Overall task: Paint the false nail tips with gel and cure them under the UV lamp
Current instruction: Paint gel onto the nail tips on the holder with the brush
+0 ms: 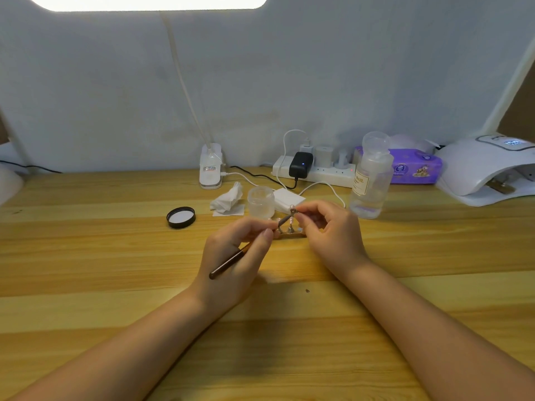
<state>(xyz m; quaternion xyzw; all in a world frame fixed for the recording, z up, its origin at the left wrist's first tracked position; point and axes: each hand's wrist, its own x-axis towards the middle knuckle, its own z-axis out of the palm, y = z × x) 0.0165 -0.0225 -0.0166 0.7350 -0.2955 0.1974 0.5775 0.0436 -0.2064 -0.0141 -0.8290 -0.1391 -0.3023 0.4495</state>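
Observation:
My left hand point(237, 256) grips a dark-handled gel brush point(231, 260), its tip angled up to the right towards a false nail tip point(292, 207). My right hand point(333, 233) pinches the small metal holder point(293, 213) that carries this pale tip. Between both hands stands a low stand point(291, 231) with more tips on metal pegs, partly hidden by my fingers. The white UV lamp point(486, 169) sits at the far right, its display lit. An open small frosted jar point(261, 201) stands just behind the stand; its black lid point(181, 217) lies to the left.
A clear bottle point(370, 176) stands right of my hands. Crumpled tissue point(227, 199) and white pads point(288, 199) lie behind. A power strip point(314, 169), cables, a purple wipes pack point(417, 167) and a clip lamp base point(211, 169) line the back wall on the wooden desk point(115, 256).

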